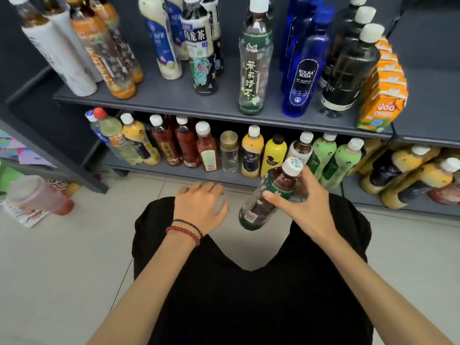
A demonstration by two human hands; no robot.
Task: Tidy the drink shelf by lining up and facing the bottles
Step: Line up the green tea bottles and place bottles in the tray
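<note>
1. My right hand point(302, 202) holds the green-labelled tea bottle point(267, 195) just right of the frame's centre. The thumb lies across its shoulder and the fingers curl round the far side near the white cap point(293, 166).
2. The bottle is off the shelf and tilted, with the cap up and to the right and the base low over the pale floor point(74, 257).
3. My left hand point(199, 205) grips nothing. Its fingers are spread and relaxed at the centre of the frame, over my knee.
4. Behind the bottle runs the lower shelf point(161, 170); its row includes a yellow bottle point(273, 155) and leaning green bottles point(323, 155).
5. On the upper shelf point(161, 95) stands what looks like a matching bottle point(254, 61), label forward.
6. I judge this to be the carrying step, with one bottle lifted out and not yet placed.
7. Next I need to choose its slot, which I cannot pick out from here. Then I should bring it upright, turn the label outward and set it flush with the front edge without knocking its neighbours.
</note>
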